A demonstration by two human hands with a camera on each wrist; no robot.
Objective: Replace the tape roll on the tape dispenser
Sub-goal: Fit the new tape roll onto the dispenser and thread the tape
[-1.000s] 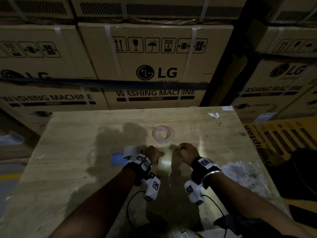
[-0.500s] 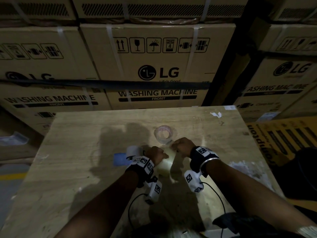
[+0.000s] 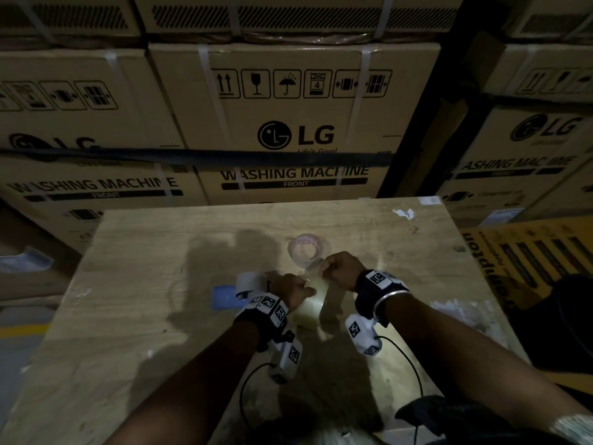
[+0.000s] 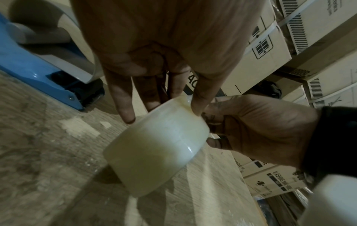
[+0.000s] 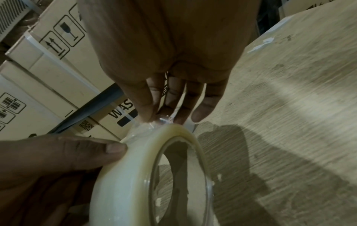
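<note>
Two rolls of clear tape are on the scene, and only the head view shows both. At the far left of the wooden table (image 3: 134,284) lies the blue tape dispenser (image 3: 226,297); the head view shows it as a small blue patch half hidden behind the left wrist, while the left wrist view shows its blue body, grey spool cover and dark front end. I cannot tell whether the dispenser holds any roll.

The left hand (image 3: 290,289) holds the new tape roll (image 4: 158,146) above the table, with the thumb (image 5: 108,149) pressed on the outer face and the fingers (image 4: 124,105) reaching down to its far edge. The right wrist view shows the open core of this roll, and through it the wood of the table.

The right hand (image 3: 340,268) is just beside the left one, at the top of the roll. Its thumb and first fingers (image 5: 144,107) pinch a crumpled end of transparent tape at the rim; the other views hide this.

Beyond the hands, the second tape roll (image 3: 306,248) lies flat on the table. Stacked LG washing machine cartons (image 3: 295,123) stand behind.
</note>
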